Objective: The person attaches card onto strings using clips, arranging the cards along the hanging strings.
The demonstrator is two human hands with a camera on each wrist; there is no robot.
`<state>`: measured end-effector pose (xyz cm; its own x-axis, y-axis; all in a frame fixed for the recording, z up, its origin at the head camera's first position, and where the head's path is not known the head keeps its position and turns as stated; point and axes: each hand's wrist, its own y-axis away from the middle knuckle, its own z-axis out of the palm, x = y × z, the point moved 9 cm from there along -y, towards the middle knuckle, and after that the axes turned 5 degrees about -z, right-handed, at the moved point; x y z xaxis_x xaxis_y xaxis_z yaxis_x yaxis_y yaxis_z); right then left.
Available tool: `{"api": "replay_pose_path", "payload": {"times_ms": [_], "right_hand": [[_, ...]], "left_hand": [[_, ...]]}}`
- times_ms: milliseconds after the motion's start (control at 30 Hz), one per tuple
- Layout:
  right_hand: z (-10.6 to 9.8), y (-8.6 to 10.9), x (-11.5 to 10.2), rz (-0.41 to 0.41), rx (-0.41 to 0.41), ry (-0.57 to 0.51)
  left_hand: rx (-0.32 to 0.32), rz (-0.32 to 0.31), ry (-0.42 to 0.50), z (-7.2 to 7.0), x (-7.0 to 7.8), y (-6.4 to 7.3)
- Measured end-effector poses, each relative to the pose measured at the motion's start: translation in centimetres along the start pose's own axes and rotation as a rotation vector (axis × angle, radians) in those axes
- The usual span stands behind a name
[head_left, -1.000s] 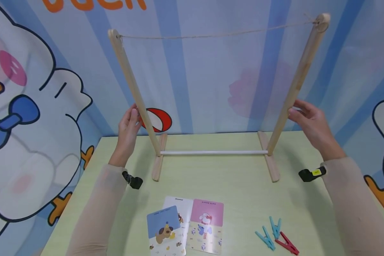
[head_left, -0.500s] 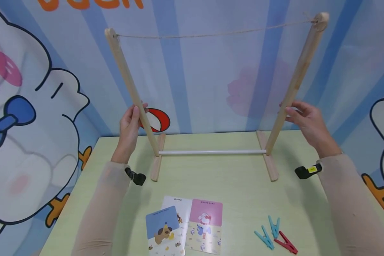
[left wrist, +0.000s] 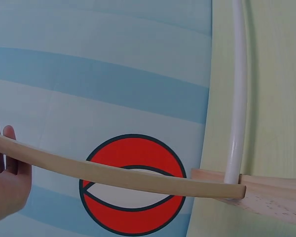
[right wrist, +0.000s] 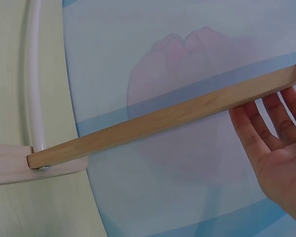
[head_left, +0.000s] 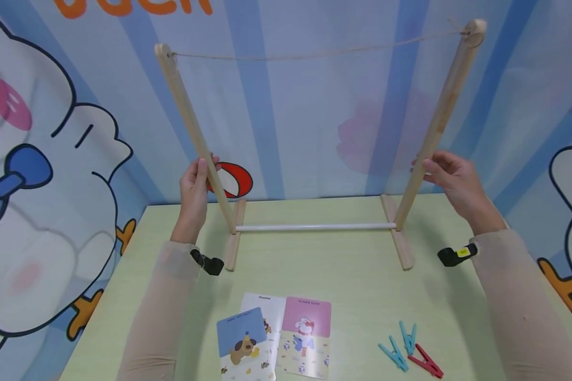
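Observation:
A wooden stand rises at the back of the table, with two upright posts, a string point(head_left: 286, 57) strung between their tops and a white rod point(head_left: 314, 227) joining them low down. My left hand point(head_left: 193, 190) holds the left post point(head_left: 190, 121), thumb in front and fingertips behind. On the other side my right hand point(head_left: 457, 185) grips the right post point(head_left: 440, 116) between thumb and fingers. In the right wrist view, the fingers point(right wrist: 249, 128) reach behind the wood. Both posts stand on flat wooden feet point(head_left: 404, 251).
Three picture cards lie at the front: a blue one point(head_left: 243, 338), a pink one point(head_left: 307, 336) and a white one point(head_left: 271, 304) partly covered. To their right are two blue clothespins point(head_left: 393, 353) and a red clothespin point(head_left: 426, 361). A printed backdrop point(head_left: 305, 132) hangs behind the table.
Both hands have moved slightly inward onto the posts, and their fingertips now show past the inner edges. The whole scene has shifted a little left in view.

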<state>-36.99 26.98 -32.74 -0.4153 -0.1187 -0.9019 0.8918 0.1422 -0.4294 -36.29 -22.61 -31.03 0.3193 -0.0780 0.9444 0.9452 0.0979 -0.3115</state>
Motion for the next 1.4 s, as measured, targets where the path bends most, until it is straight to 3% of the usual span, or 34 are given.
{"api": "replay_pose_path", "payload": {"times_ms": [133, 400, 900, 1267, 1400], "right_hand": [[0.03, 0.0, -0.03, -0.02, -0.032, 0.052], [0.08, 0.01, -0.36, -0.048, -0.053, 0.039], [0.04, 0.08, -0.51, -0.023, -0.051, 0.103], [0.03, -0.11, -0.43, -0.024, -0.043, 0.086], [0.0, 0.01, -0.48, -0.021, -0.043, 0.056]], "left_hand": [[0.001, 0.005, 0.024, 0.04, 0.03, 0.11], [-0.006, 0.003, 0.025, 0.13, -0.2, -0.04], [-0.009, -0.015, 0.03, 0.06, 0.02, -0.07], [-0.005, -0.024, 0.048, -0.18, 0.05, -0.07], [-0.002, -0.023, 0.056, -0.45, -0.57, -0.31]]}}
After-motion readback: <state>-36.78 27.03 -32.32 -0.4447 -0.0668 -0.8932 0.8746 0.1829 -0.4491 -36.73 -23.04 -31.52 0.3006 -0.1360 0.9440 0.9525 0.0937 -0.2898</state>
